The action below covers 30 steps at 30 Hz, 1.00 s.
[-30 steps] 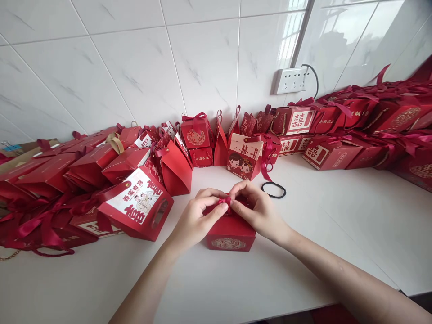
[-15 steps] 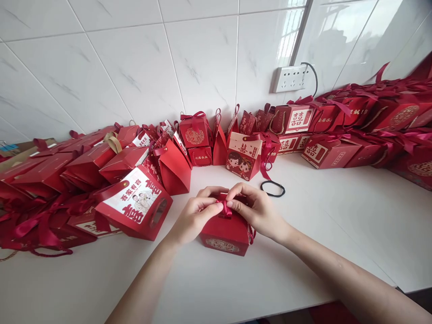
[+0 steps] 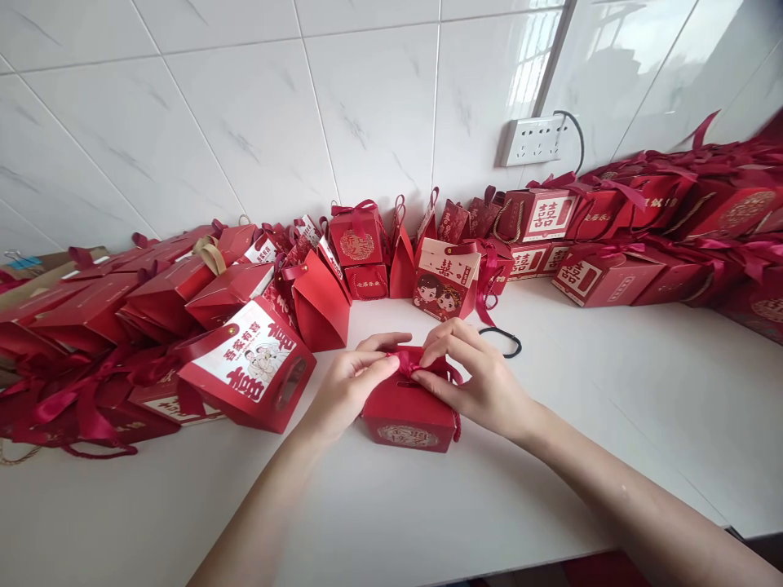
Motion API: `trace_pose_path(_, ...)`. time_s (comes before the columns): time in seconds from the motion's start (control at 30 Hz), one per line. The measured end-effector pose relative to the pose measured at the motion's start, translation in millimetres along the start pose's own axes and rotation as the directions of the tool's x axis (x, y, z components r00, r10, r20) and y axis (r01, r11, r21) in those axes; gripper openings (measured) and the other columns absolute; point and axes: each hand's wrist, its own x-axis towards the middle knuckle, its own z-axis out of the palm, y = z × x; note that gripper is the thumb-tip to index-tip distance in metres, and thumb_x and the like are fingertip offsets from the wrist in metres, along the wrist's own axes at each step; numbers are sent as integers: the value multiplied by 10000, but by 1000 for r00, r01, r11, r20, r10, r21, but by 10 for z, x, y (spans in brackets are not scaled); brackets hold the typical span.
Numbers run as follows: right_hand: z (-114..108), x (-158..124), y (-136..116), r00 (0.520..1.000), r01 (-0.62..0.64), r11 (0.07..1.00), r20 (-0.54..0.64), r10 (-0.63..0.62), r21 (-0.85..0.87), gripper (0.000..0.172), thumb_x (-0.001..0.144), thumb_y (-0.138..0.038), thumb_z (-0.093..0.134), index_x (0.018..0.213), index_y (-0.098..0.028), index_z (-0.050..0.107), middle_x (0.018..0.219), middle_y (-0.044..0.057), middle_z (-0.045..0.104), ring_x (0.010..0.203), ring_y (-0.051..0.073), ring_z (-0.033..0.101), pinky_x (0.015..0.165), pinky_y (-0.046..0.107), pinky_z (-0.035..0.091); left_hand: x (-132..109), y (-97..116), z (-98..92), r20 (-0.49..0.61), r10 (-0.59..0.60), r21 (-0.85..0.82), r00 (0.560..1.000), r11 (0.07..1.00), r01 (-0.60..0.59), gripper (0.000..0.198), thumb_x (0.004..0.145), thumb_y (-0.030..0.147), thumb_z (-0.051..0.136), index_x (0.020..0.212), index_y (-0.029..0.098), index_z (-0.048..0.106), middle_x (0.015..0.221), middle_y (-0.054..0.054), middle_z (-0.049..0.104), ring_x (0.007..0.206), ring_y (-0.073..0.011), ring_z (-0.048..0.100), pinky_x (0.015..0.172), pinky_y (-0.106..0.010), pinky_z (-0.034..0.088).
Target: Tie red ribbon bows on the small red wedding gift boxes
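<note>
Between my hands stands a small red gift box (image 3: 409,414) with a gold round emblem on its near face. A dark red ribbon (image 3: 404,366) is gathered in a bow or knot on its top. My left hand (image 3: 350,387) pinches the ribbon's left side between thumb and fingers. From the right, my right hand (image 3: 474,373) has thumb and fingertips closed on the ribbon's other side. A twisted red cord (image 3: 457,427) hangs at the box's right edge. The fingertips partly hide the knot.
Several red boxes (image 3: 152,297) are piled on the left, and more boxes (image 3: 617,273) are stacked on the right. A box with a cartoon couple (image 3: 445,281) stands behind. A black hair tie (image 3: 511,352) lies on the white table (image 3: 612,424). A socket (image 3: 537,141) is on the tiled wall.
My right fingers have spread a little and moved slightly right along the ribbon. More of the bow shows now. The view has shifted slightly.
</note>
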Motion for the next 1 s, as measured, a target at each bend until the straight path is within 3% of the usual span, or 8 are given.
trace_pose_path(0.17, 13, -12, 25, 1000, -6, 998, -12, 5, -67, 72, 843, -187, 637, 794, -203, 586, 872, 40, 538, 836, 178, 561, 766, 363, 460, -5, 2, 1, 6, -12, 11, 1000, 1000, 12, 261, 868, 367, 561, 753, 212, 737, 1353, -19, 506, 1216, -271, 490, 890, -304, 448)
trace_pose_path(0.4, 3, -5, 16, 1000, -28, 997, -14, 27, -67, 105, 821, -229, 675, 793, -184, 584, 835, 34, 539, 796, 172, 552, 736, 347, 456, 16, 6, 12, 11, -1, 30, 1000, 1000, 1, 252, 864, 364, 570, 756, 216, 742, 1341, -18, 518, 1220, -256, 488, 901, -277, 443)
trace_pose_path(0.63, 4, 2, 23, 990, 114, 969, -52, -128, -219, 69, 862, -205, 626, 801, -179, 643, 824, 39, 564, 769, 159, 558, 755, 343, 430, -7, 21, 11, 3, -5, 35, 1000, 999, 5, 262, 871, 371, 553, 780, 204, 733, 1340, -26, 522, 1214, -249, 496, 895, -275, 450)
trace_pose_path(0.8, -51, 23, 56, 975, 216, 927, 11, -223, -306, 90, 890, -174, 575, 829, -162, 640, 830, 59, 579, 749, 161, 514, 778, 371, 419, -15, 48, 3, -37, 53, 225, 998, 973, -44, 271, 881, 361, 528, 759, 192, 702, 1268, -43, 562, 1210, -232, 493, 911, -270, 422)
trace_pose_path(1.0, -118, 39, 90, 945, 317, 867, 54, -321, -386, 153, 875, -44, 513, 879, -174, 592, 822, 60, 551, 750, 164, 473, 794, 380, 438, -10, 62, -53, -140, 173, 495, 975, 865, -83, 256, 870, 390, 542, 778, 201, 689, 1113, -37, 560, 1029, -196, 563, 839, -280, 421)
